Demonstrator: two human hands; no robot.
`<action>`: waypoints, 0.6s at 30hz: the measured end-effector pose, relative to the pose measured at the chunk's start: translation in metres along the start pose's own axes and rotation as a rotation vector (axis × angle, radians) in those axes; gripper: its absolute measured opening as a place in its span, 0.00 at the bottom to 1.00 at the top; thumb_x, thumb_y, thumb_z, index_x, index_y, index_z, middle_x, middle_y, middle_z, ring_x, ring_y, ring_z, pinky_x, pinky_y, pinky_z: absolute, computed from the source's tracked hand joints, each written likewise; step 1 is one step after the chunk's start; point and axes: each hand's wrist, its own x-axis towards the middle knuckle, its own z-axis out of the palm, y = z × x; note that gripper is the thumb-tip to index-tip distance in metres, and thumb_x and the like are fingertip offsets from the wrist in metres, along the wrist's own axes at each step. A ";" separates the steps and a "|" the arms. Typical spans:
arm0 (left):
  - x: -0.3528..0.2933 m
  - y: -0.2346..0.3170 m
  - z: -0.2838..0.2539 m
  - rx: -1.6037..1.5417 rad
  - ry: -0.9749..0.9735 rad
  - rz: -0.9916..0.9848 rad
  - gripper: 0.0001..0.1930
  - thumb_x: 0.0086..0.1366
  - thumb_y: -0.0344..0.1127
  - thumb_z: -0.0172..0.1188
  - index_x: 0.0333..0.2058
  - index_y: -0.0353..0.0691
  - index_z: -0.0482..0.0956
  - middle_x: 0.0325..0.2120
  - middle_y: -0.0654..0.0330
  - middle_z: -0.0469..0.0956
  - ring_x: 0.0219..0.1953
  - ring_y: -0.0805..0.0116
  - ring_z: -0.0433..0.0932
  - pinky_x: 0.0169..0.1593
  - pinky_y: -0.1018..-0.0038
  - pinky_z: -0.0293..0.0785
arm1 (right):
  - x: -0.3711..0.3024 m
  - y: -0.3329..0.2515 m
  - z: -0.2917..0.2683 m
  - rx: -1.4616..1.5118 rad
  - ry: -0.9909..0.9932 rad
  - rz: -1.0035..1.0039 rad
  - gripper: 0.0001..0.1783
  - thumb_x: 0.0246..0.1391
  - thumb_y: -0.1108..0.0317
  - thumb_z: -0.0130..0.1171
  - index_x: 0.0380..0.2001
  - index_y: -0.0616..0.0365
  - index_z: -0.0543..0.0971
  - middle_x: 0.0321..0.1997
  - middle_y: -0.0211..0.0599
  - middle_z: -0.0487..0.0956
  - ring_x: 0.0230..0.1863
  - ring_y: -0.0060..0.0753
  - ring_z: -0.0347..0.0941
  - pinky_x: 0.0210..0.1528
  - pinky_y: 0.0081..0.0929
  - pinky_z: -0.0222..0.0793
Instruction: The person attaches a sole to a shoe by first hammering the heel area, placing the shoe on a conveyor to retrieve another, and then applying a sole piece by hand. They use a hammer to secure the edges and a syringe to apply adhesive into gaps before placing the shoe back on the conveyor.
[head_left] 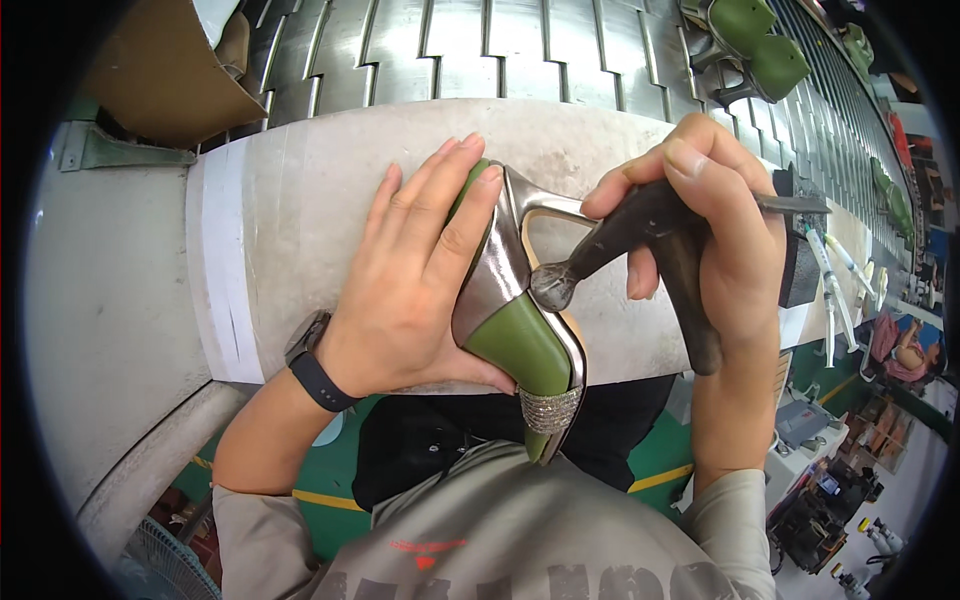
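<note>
A green and metallic high-heeled shoe (520,340) lies on its side at the near edge of the worktable, its toe over the edge toward me. A glittering band (551,410) circles it near the toe. My left hand (415,270) lies over the shoe, fingers along the heel end and thumb near the band, holding it down. My right hand (725,200) is wrapped round a dark hammer (630,225). The hammer's round face is at the shoe's side by the sole edge; whether it touches, I cannot tell. My right fingertips are beside the slim metallic heel (560,205).
A slatted metal conveyor (450,50) runs behind the worktable (310,190), with more green shoes (760,55) at its far right. A cardboard box (165,75) stands far left. Syringes (828,290) lie beside a black block (797,250) on the right.
</note>
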 end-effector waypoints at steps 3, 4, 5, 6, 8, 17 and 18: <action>-0.001 0.001 0.000 0.006 0.001 0.005 0.80 0.28 0.65 0.86 0.79 0.36 0.54 0.78 0.40 0.54 0.77 0.34 0.59 0.75 0.32 0.54 | 0.004 -0.002 -0.004 -0.009 -0.029 0.038 0.13 0.69 0.62 0.51 0.35 0.61 0.74 0.34 0.62 0.86 0.12 0.30 0.73 0.16 0.21 0.71; -0.001 0.000 0.001 0.005 0.006 0.006 0.80 0.28 0.65 0.86 0.79 0.36 0.54 0.78 0.39 0.54 0.77 0.34 0.59 0.75 0.32 0.54 | 0.004 -0.002 -0.006 -0.009 -0.032 0.034 0.13 0.69 0.62 0.51 0.35 0.61 0.74 0.34 0.62 0.86 0.12 0.30 0.73 0.16 0.21 0.71; -0.002 0.000 0.002 0.009 0.008 0.006 0.80 0.28 0.65 0.86 0.79 0.36 0.54 0.78 0.39 0.54 0.77 0.34 0.59 0.75 0.32 0.54 | 0.004 -0.002 -0.008 0.018 -0.063 0.037 0.13 0.69 0.63 0.53 0.35 0.62 0.75 0.34 0.58 0.86 0.14 0.29 0.75 0.17 0.22 0.72; -0.003 -0.001 0.002 0.015 0.011 0.012 0.81 0.28 0.66 0.86 0.79 0.36 0.53 0.78 0.39 0.54 0.77 0.34 0.59 0.75 0.32 0.54 | 0.004 -0.002 -0.009 0.044 -0.093 0.039 0.13 0.70 0.64 0.56 0.34 0.63 0.77 0.34 0.54 0.87 0.16 0.28 0.77 0.18 0.22 0.72; -0.003 0.000 0.003 0.023 0.016 0.024 0.81 0.27 0.66 0.86 0.79 0.36 0.53 0.78 0.39 0.55 0.77 0.34 0.59 0.75 0.33 0.55 | 0.003 -0.007 -0.008 0.021 -0.101 0.043 0.13 0.69 0.64 0.56 0.34 0.63 0.77 0.34 0.53 0.87 0.16 0.28 0.77 0.18 0.22 0.72; -0.005 0.006 0.001 0.070 0.043 0.059 0.80 0.28 0.65 0.86 0.78 0.36 0.54 0.78 0.40 0.55 0.78 0.36 0.58 0.75 0.32 0.53 | -0.045 0.003 -0.019 0.040 0.055 -0.014 0.12 0.69 0.62 0.56 0.36 0.61 0.78 0.36 0.51 0.88 0.17 0.28 0.78 0.20 0.21 0.72; -0.004 0.011 -0.003 0.139 0.018 0.081 0.78 0.28 0.64 0.86 0.78 0.38 0.55 0.78 0.42 0.56 0.78 0.38 0.58 0.77 0.33 0.50 | -0.059 0.008 -0.021 0.065 0.120 -0.031 0.13 0.71 0.63 0.55 0.36 0.62 0.78 0.36 0.53 0.88 0.17 0.29 0.78 0.20 0.22 0.73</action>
